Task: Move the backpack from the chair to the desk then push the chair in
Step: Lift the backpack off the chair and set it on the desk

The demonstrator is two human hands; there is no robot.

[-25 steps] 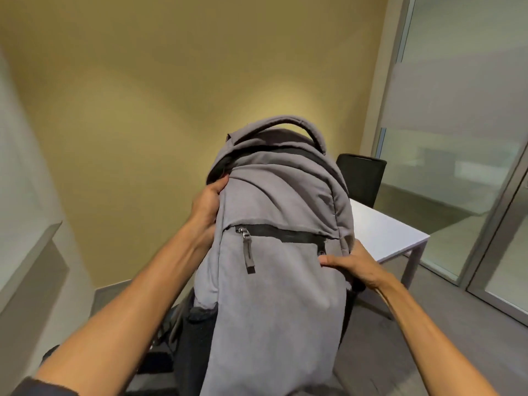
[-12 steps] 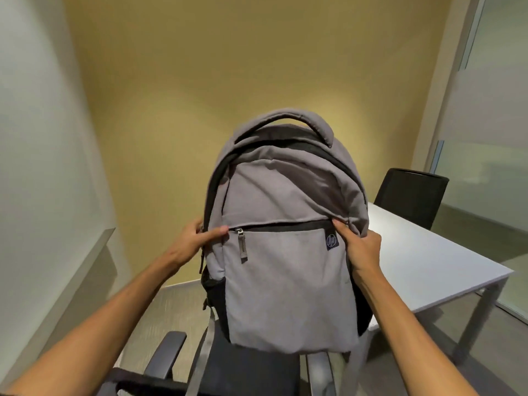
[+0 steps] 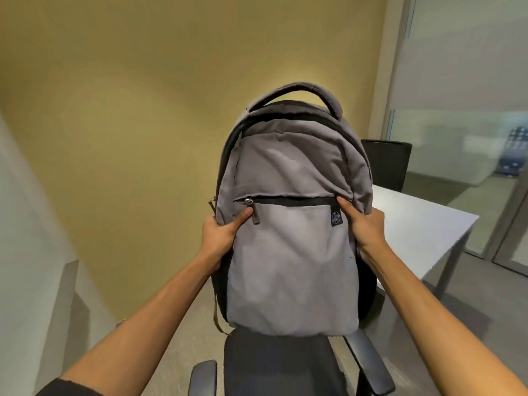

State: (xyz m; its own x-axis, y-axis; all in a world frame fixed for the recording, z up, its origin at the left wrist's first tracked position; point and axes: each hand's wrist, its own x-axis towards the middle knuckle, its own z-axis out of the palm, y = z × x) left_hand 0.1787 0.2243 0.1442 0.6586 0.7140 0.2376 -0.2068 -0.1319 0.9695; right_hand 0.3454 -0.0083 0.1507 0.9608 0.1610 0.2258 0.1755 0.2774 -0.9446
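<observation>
A grey backpack (image 3: 291,252) with a black zip and a top handle hangs upright in the air, held out in front of me. My left hand (image 3: 220,235) grips its left side, thumb near the zip pull. My right hand (image 3: 364,227) grips its right side by the small logo tag. Directly below the pack is the black chair (image 3: 283,364) with grey armrests. The white desk (image 3: 420,227) stretches to the right, partly hidden behind the pack.
A second black chair (image 3: 387,164) stands at the desk's far end. A yellow wall is ahead, a pale wall with a ledge on the left, and glass partitions on the right. Grey floor surrounds the near chair.
The backpack has come up off the chair seat and now hangs clear above it. Both hands have shifted to its sides at zip height; the view swung to show more of the desk.
</observation>
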